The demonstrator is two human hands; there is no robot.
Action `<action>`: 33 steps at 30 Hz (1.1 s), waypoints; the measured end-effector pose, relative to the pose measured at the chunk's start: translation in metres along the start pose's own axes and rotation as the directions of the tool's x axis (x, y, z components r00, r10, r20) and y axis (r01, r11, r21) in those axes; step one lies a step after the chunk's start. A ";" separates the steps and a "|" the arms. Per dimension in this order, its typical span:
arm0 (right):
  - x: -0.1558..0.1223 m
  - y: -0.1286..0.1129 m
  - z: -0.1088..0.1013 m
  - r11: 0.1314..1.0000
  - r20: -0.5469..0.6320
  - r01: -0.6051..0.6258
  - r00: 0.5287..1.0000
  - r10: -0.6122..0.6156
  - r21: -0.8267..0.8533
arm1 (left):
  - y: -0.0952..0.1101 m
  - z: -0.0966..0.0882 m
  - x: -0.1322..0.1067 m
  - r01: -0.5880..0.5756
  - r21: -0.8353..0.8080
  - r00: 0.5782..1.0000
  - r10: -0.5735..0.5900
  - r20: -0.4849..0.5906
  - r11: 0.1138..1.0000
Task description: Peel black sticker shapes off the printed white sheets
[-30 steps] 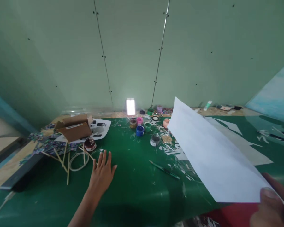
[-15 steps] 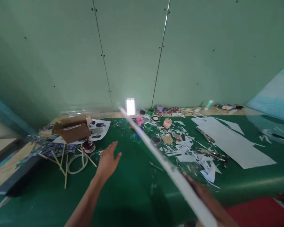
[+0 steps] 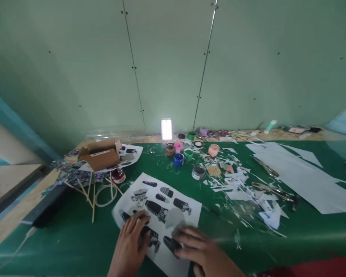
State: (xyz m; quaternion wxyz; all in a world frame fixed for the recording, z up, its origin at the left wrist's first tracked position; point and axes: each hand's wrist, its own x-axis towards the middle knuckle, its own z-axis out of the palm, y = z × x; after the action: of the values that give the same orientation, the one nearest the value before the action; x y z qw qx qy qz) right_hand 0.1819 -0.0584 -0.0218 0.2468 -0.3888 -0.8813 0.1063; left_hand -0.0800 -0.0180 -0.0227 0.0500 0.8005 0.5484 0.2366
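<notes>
A white sheet (image 3: pixel 194 209) printed with black-and-grey figure parts lies at a slant on the green tabletop in front of me. My left hand (image 3: pixel 132 240) rests on its lower left part, fingers spread over the print and partly covering it. On the lower right part is my right hand (image 3: pixel 200 246), a little blurred, its fingers stretched across the paper by a grey rounded patch (image 3: pixel 174 218). I see nothing held in either hand.
Paint jars, such as a blue one (image 3: pixel 178 160), stand beyond the sheet. Paper scraps (image 3: pixel 236 181), scissors (image 3: pixel 266 167) and a large white sheet (image 3: pixel 302 173) lie to the right. Leftward are a cardboard box (image 3: pixel 103 158), thin sticks (image 3: pixel 93 204) and a coiled tube (image 3: pixel 96 198).
The white sheet, held edge-on by my right hand earlier, now lies flat on the tabletop. Both hands have come down onto it, and the view has turned slightly left.
</notes>
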 end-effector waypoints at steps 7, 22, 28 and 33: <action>-0.024 0.053 -0.004 0.737 -0.451 -0.558 0.808 0.379 -0.380 | 0.003 0.020 0.000 0.055 0.193 0.990 -0.078 0.116 0.980; -0.018 0.077 -0.046 0.725 -0.446 -0.686 0.630 0.636 0.063 | 0.029 0.012 0.010 -0.025 0.200 0.982 -0.013 0.189 0.980; 0.069 0.057 -0.065 0.854 -0.129 -0.469 0.855 0.503 0.224 | 0.029 0.012 0.029 -0.048 0.234 0.969 -0.012 0.247 0.971; 0.142 0.093 -0.028 0.902 -0.059 -0.295 0.943 0.329 0.316 | 0.032 -0.006 0.075 -0.063 0.233 0.912 -0.039 0.409 0.970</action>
State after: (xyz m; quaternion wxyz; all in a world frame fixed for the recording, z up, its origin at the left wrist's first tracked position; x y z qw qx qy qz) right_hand 0.1735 0.1093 0.0173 0.3317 -0.4876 -0.7658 0.2565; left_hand -0.0342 0.0359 0.0175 0.0647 0.8358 0.5452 -0.0047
